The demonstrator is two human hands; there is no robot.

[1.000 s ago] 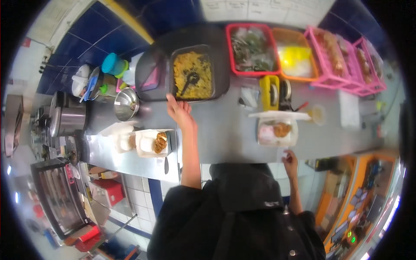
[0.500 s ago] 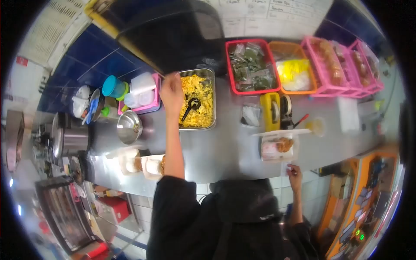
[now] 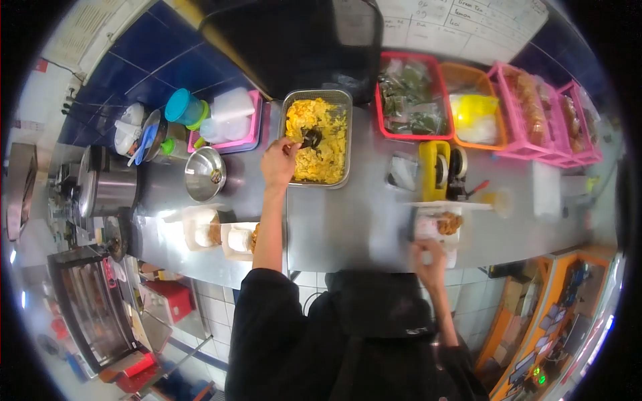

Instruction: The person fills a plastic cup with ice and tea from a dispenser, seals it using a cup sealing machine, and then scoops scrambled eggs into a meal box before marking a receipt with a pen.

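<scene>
My left hand (image 3: 279,162) is at the left rim of a metal tray (image 3: 348,137) of scrambled egg (image 3: 328,166). Its fingers are pinched around the handle end of a black spoon (image 3: 311,138) whose bowl rests in the egg. Blurred by motion, my right hand (image 3: 430,262) is at the near left corner of an open paper food box (image 3: 461,239). Its fingers are curled together; what they hold, if anything, is smeared. Brown fried food (image 3: 449,223) and something white lie in that box. Two more food boxes (image 3: 227,252) with white mounds stand left of my left forearm.
A steel bowl (image 3: 204,175) and a pink tray (image 3: 256,110) of plastic bags stand at left. Behind are a red basket (image 3: 449,127) of packets, an orange basket (image 3: 491,90) and pink baskets (image 3: 538,150). A yellow tape dispenser (image 3: 428,170) stands near the box.
My left hand has come down from the tray's upper left edge to the spoon and closed on it. My right hand has moved left and up to the box's corner. The view has shifted.
</scene>
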